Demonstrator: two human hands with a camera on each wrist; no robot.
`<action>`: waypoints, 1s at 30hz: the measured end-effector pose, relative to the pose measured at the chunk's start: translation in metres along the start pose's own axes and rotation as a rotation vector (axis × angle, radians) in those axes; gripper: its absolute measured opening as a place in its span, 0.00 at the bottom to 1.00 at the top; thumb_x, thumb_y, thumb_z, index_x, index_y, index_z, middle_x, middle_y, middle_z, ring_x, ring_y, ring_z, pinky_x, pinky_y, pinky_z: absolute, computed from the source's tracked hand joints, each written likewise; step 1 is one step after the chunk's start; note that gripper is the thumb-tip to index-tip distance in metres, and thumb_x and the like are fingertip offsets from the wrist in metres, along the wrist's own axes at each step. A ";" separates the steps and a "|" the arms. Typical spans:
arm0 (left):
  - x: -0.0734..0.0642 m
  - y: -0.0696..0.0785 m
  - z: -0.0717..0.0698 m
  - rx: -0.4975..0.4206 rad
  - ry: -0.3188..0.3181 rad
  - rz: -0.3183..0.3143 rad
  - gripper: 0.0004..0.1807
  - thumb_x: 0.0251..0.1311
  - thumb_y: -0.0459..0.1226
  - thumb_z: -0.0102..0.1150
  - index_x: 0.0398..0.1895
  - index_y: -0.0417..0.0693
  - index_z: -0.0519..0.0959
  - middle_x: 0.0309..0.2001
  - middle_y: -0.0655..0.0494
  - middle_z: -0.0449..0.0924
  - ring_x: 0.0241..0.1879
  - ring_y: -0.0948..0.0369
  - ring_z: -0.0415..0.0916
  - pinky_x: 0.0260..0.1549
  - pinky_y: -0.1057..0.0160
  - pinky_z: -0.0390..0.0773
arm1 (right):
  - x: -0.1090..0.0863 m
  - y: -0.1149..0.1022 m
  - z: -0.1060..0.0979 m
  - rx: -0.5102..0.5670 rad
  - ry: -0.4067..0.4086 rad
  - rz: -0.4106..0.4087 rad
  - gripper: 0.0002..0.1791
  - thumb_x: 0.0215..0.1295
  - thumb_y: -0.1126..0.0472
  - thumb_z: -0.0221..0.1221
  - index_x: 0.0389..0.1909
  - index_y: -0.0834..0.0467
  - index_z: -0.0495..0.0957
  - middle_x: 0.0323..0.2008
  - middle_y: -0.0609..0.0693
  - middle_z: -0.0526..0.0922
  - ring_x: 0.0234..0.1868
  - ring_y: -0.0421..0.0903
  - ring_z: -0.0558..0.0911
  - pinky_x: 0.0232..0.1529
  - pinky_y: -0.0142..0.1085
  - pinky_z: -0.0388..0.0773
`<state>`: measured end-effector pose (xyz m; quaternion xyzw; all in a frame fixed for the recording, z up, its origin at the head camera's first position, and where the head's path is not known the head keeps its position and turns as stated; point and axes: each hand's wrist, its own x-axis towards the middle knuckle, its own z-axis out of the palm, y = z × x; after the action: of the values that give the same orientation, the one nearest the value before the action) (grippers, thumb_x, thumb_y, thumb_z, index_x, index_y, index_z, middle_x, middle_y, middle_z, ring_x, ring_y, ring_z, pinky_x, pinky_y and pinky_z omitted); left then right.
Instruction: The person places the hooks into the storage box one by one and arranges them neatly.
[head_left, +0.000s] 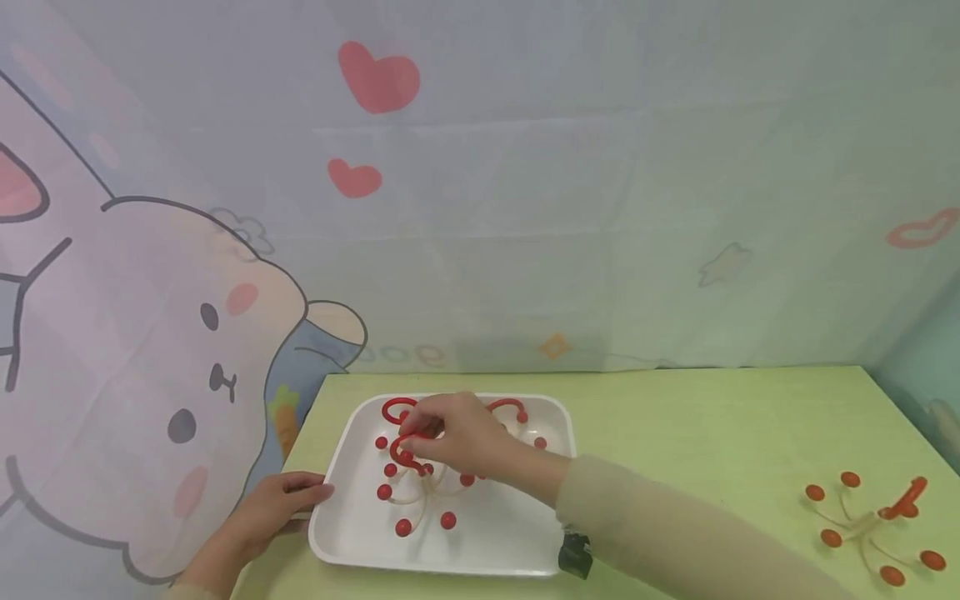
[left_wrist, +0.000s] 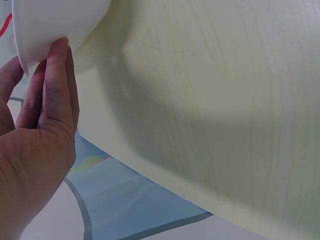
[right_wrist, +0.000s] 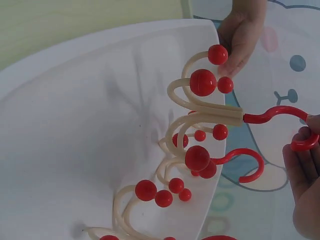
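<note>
My right hand [head_left: 461, 433] is over a white tray [head_left: 487, 546] and pinches the red hooked handle of a head massager [right_wrist: 225, 115]. Its cream prongs with red ball tips spread out away from the fingers, over the tray. More head massagers of the same kind lie inside; the red hook of one [right_wrist: 250, 155] shows just beyond the held one. At the tray's left side my left hand [head_left: 273, 510] grips the rim, thumb on top and fingers beneath, as the left wrist view shows. My right hand and forearm hide part of the tray's contents.
Another head massager [head_left: 866, 525] rests on the pale green table [head_left: 675, 450] at the far right. A small black object [head_left: 575, 554] is at the tray's front right corner, under the sleeve. A printed cloth [head_left: 525, 208] hangs behind the table.
</note>
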<state>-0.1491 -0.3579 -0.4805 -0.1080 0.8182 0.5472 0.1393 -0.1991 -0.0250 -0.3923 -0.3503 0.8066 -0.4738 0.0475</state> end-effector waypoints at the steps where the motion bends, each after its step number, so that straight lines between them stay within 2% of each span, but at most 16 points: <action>1: 0.000 0.000 0.000 0.001 0.001 0.000 0.23 0.71 0.38 0.69 0.58 0.26 0.80 0.49 0.47 0.87 0.45 0.55 0.87 0.46 0.53 0.91 | 0.001 0.001 0.002 0.004 -0.002 0.013 0.04 0.68 0.62 0.73 0.41 0.52 0.90 0.34 0.37 0.88 0.36 0.31 0.82 0.44 0.24 0.84; 17: -0.002 0.005 0.002 0.009 0.011 -0.010 0.23 0.72 0.38 0.69 0.58 0.26 0.80 0.50 0.46 0.86 0.46 0.56 0.86 0.46 0.54 0.91 | 0.006 0.019 0.026 -0.046 0.016 0.099 0.05 0.67 0.60 0.75 0.40 0.49 0.89 0.34 0.35 0.85 0.34 0.33 0.80 0.40 0.23 0.83; 24: -0.002 0.003 0.001 0.005 0.008 -0.017 0.24 0.72 0.39 0.68 0.59 0.26 0.79 0.50 0.47 0.86 0.46 0.56 0.86 0.46 0.54 0.91 | 0.008 0.027 0.035 -0.033 0.029 0.081 0.04 0.67 0.62 0.74 0.39 0.51 0.89 0.33 0.37 0.85 0.34 0.33 0.79 0.41 0.24 0.83; 30: -0.002 0.001 0.000 -0.008 -0.001 -0.005 0.24 0.72 0.39 0.68 0.59 0.26 0.79 0.50 0.47 0.86 0.46 0.56 0.86 0.46 0.55 0.91 | 0.012 0.024 0.044 -0.029 0.034 0.074 0.04 0.67 0.62 0.74 0.40 0.52 0.90 0.33 0.36 0.85 0.35 0.32 0.78 0.40 0.23 0.82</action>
<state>-0.1472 -0.3575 -0.4789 -0.1103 0.8157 0.5502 0.1407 -0.2022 -0.0570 -0.4323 -0.3127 0.8265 -0.4657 0.0464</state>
